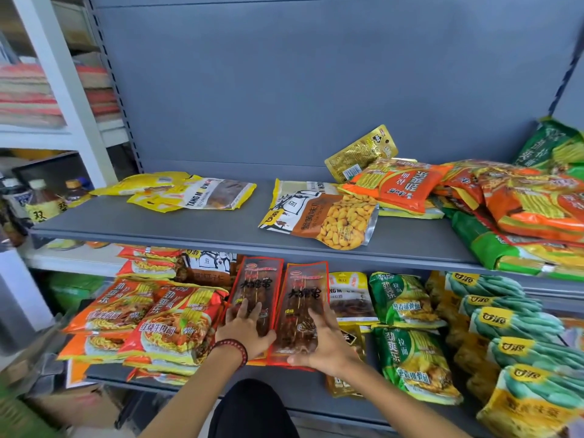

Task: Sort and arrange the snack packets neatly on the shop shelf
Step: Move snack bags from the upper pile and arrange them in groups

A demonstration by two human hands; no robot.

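The upper shelf (196, 227) shows bare grey room across its middle and along its front edge. At its right end a heap of orange and green noodle packets (518, 213) spills over the front lip. The lower shelf (316, 393) is crowded almost from side to side. There the left skewer packet (257, 279) and the right skewer packet (303, 289) lie just beside each other. My left hand (249, 327) rests flat on the left one, fingers straight. My right hand (325, 346) pinches the right one's near edge, thumb below, fingers on top.
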